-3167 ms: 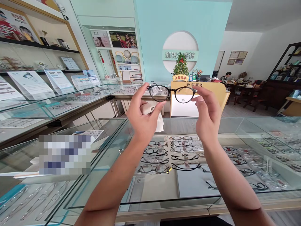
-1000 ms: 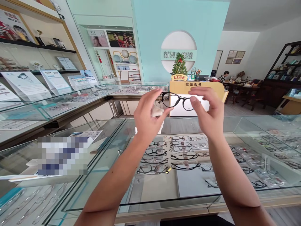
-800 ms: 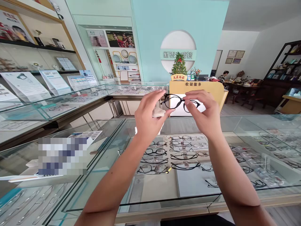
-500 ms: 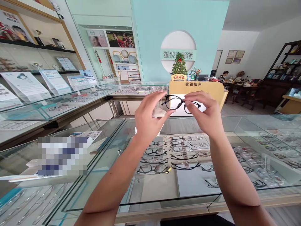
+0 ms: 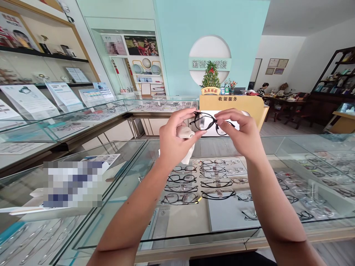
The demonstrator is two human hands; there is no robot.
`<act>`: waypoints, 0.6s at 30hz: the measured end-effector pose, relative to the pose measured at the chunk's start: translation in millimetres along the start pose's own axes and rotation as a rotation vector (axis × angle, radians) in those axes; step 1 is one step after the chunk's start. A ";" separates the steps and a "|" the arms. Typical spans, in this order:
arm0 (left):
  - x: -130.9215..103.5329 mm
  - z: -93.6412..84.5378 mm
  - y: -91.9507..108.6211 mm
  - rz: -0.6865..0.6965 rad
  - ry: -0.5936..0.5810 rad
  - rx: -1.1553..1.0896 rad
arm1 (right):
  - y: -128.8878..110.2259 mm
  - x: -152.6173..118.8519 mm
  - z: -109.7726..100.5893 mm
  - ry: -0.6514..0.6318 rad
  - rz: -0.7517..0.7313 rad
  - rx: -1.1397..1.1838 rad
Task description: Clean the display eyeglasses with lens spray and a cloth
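Note:
Held up over the glass display counter is a pair of black-framed eyeglasses (image 5: 205, 128). My left hand (image 5: 176, 133) grips the frame's left end between thumb and fingers, and a white cleaning cloth (image 5: 185, 132) is tucked into the same palm, its end hanging below. My right hand (image 5: 242, 131) pinches the glasses near the bridge, its thumb and fingers covering part of the right lens. A small pale patch shows on the left lens; I cannot tell if it is a sticker or a reflection.
Beneath my arms, the glass counter (image 5: 188, 229) holds rows of eyeglass frames (image 5: 181, 179). More glass cases stand to the left and right. Across the floor is a yellow cashier desk (image 5: 235, 101) with a potted plant (image 5: 211, 77). A person (image 5: 262, 89) sits at a far table.
The glasses have tilted slightly in my hands, and the pale patch now shows on the left lens. More of the cloth hangs in view below my left hand.

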State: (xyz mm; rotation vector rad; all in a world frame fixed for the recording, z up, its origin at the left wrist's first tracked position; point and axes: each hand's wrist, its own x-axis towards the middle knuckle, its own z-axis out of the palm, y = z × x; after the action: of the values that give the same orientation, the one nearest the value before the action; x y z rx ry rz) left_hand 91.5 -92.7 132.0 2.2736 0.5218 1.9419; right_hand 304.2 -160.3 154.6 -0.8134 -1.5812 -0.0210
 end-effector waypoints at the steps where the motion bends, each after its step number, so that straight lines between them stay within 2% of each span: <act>1: 0.3 -0.5 0.0 -0.008 -0.006 -0.024 | 0.4 0.1 -0.5 -0.008 0.006 0.019; 5: 2.3 -3.1 -1.2 -0.025 -0.042 -0.132 | 2.0 0.9 -2.5 -0.068 0.057 0.102; 10: 3.5 -5.4 -3.3 -0.057 -0.075 -0.197 | 1.3 1.1 -4.1 -0.128 0.199 0.226; 18: 3.5 -2.9 1.8 -0.112 -0.115 -0.260 | 1.5 0.6 -3.3 -0.092 0.212 0.244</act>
State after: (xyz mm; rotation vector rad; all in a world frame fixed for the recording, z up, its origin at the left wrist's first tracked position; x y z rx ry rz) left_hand 89.5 -93.6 136.3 2.1285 0.3527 1.7041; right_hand 307.8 -160.5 155.2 -0.7939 -1.5396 0.3601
